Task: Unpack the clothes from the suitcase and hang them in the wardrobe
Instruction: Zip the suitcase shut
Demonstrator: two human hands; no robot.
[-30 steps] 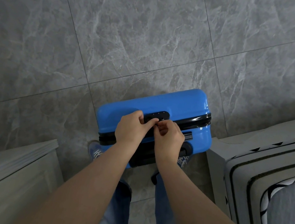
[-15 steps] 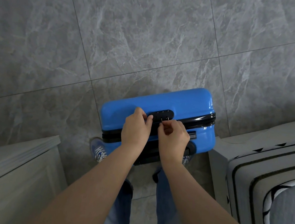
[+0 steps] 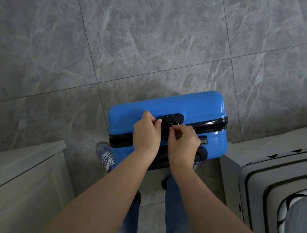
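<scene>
suitcase: blue hard-shell suitcase [image 3: 170, 107] is standing upright on the grey tile floor [image 3: 122, 29], right in front of the person's legs, still zipped shut all the way round

lock: black combination lock [image 3: 174, 118] is sitting on the top face, against the black zipper band [image 3: 208, 123] that's running left to right

zipper pulls: two little metal zipper pulls [image 3: 174, 123] are poking out at the near edge of the lock

left hand: left hand [image 3: 146, 133] is resting on top of the suitcase just left of the lock, fingers curled, thumb and fingertip pressing at the lock's left end; can't really tell if it's gripping anything

right hand: right hand [image 3: 184, 141] is sitting just right of the left one, fingers curled in and pinching at the zipper pulls

handle: black handle [image 3: 202, 139] is peeking out on the suitcase top, to the right of the right hand

shoe: blue sneaker with white laces [image 3: 106, 156] is showing at the near left corner of the suitcase

cabinet: pale cabinet [image 3: 6, 179] is filling the near left corner

bed: bed [image 3: 280, 178] with grey and black-striped bedding is sitting on the right, its corner just beside the suitcase
</scene>
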